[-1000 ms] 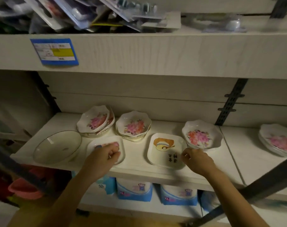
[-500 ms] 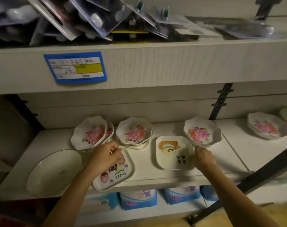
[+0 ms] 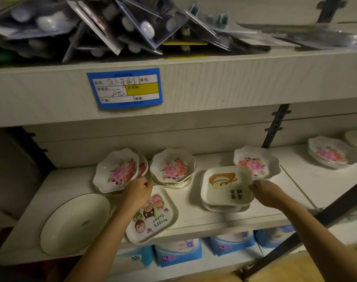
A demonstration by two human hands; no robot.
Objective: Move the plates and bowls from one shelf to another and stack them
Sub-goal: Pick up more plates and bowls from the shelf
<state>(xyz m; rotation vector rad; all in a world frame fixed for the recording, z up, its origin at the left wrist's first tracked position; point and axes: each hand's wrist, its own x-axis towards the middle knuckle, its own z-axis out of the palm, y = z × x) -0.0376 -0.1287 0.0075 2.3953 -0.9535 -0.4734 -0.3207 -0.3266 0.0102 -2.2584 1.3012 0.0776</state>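
Plates and bowls all lie on one shelf [image 3: 193, 222], none yet carried off it; positions logged as follows.

Right hand [image 3: 269, 193]: fingers curled over the right rim of the square plate [image 3: 224, 186] with the cartoon and black characters, pinching it; half a second ago this plate lay flat, now it is raised and tilted toward us; a second square plate [image 3: 224, 208] shows beneath its near edge.

Left hand [image 3: 138, 193]: fingers curled on the far corner of the owl plate [image 3: 153, 215]; thumb hidden, so we cannot tell how firm the hold is; a second ago the hand covered this plate further back on the shelf, now the plate has slid toward us and its near corner overhangs the shelf front.

Floral bowls [image 3: 171, 167] stand in two stacks just behind the left hand; a single floral bowl [image 3: 257, 161] sits behind the square plate; a round white plate [image 3: 75, 222] lies at the left; none of these is held.

Reading: both hands have gone from mere contact to pick-up; we judge the step in hand to be lifting one plate per hand for transfer, with the task barely begun.

Risks: the overhanging owl plate is poorly supported; the square plate, held by one rim only, may slip.
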